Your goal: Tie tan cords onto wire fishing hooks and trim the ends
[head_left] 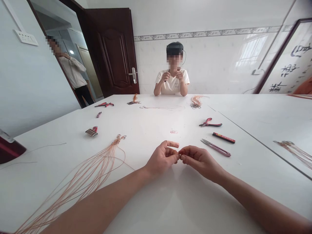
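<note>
My left hand [162, 158] and my right hand [200, 161] meet above the white table [156, 198], fingertips together. Between them sits a tiny item [179, 155], mostly hidden by my fingers, so I cannot tell what it is. To my left lies a long bundle of copper-coloured strands [97, 165] with small hooks at its far end [119, 139]. Nearest my right hand are pink-handled snips [215, 147], a red stick-shaped case [223, 137] and pink-handled pliers [210, 123]. A small pink item [173, 131] lies ahead of my fingers.
A small red-and-metal tool [92, 131], red-handled pliers [104, 104] and more strand bundles [196, 102] lie farther along the table. A seated person [172, 79] at the far end holds both hands up. Another person [73, 71] stands in the doorway by a dark wooden door [109, 52].
</note>
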`<state>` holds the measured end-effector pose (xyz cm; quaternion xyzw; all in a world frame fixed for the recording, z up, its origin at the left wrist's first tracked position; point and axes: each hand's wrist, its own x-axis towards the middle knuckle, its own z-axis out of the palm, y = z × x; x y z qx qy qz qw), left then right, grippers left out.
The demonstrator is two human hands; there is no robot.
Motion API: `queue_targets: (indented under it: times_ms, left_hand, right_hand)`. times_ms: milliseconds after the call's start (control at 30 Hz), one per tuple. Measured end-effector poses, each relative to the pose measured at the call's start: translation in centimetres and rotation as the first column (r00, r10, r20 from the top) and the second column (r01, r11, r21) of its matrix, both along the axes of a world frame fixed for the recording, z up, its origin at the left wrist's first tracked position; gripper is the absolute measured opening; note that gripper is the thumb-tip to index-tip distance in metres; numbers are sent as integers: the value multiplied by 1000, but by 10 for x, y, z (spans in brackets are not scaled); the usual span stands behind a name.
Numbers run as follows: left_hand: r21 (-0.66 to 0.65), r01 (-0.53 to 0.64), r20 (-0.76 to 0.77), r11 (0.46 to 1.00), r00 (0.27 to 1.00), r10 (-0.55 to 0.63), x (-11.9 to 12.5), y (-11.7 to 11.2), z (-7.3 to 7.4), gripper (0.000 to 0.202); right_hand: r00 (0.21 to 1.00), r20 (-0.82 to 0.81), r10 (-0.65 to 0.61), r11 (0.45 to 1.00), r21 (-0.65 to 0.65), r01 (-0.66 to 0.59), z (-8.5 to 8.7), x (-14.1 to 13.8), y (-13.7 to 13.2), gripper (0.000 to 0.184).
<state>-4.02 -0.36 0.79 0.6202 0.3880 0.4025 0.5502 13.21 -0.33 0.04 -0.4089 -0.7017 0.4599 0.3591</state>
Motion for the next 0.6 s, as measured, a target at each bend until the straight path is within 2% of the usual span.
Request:
queue_targets:
  times_ms: [100, 200, 333, 600]
  left_hand:
    - [-57, 22, 29, 998, 999, -20, -1, 0, 1, 35]
    - [-76, 36, 30, 996, 999, -34, 0, 0, 3, 38]
    - [-89, 49, 40, 995, 998, -45, 1, 1, 4, 39]
    - [-198, 97, 108, 975, 991, -77, -2, 3, 4, 37]
  right_hand:
    - [999, -36, 9, 1000, -3, -9, 1, -1, 0, 20]
    - [998, 40, -46, 998, 45, 45, 1, -1, 0, 19]
    - [995, 80, -52, 994, 98, 44, -1, -1, 2, 21]
    - [1000, 2, -13, 999, 41, 13, -1, 3, 2, 20]
